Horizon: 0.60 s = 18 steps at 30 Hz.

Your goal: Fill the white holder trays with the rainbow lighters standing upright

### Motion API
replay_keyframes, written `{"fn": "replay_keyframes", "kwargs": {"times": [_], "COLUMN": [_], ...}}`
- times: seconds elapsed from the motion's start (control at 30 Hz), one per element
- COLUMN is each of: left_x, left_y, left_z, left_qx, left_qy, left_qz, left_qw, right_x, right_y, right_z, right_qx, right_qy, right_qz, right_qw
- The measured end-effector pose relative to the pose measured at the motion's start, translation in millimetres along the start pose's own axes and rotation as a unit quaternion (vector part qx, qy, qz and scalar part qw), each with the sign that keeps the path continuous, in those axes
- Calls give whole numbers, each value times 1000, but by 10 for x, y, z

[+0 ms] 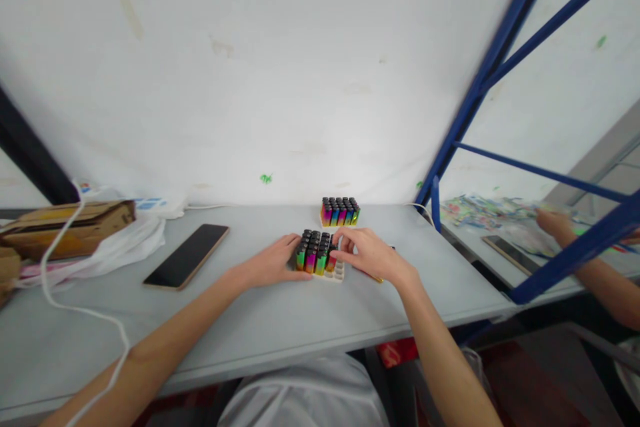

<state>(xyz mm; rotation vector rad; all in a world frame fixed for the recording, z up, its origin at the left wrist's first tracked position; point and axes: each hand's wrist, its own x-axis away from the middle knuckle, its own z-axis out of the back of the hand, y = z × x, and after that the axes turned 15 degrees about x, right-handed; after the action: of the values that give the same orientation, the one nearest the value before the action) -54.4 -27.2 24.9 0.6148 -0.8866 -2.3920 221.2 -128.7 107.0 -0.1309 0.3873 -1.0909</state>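
Note:
On the desk stands a white slotted tray filled with upright black-topped lighters in rainbow metallic colours; a few slots at its front right corner are bare. My left hand holds the tray's left side, thumb along the front and fingers toward the back. At the right edge of the group, my right hand has its fingertips closed on a lighter, partly hidden by the fingers. Beneath this hand a loose gold-coloured lighter lies on the desk, mostly covered.
A second block of lighters stands behind, near the wall. To the left lie a phone, a cardboard box, a plastic bag and a white cable. Blue frame bars rise at right; beyond them is another person's arm.

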Motion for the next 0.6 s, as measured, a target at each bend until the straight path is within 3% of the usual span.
{"fn": "replay_keyframes", "kwargs": {"times": [0.23,0.47,0.6], "left_x": [-25,-15,-6], "left_y": [-12,-27,-35], "left_z": [-3,10,13], "left_qx": [-1,-8,-8], "left_qy": [-7,-7,-5], "left_qz": [15,14,8], "left_qw": [1000,1000,1000], "right_x": [181,383,367], "right_y": [327,968,1152], "right_z": [264,309,233], "right_qx": [15,135,154], "right_qy": [46,-33,-79], "right_qz": [-72,-179,-197], "right_qw": [996,974,965]}}
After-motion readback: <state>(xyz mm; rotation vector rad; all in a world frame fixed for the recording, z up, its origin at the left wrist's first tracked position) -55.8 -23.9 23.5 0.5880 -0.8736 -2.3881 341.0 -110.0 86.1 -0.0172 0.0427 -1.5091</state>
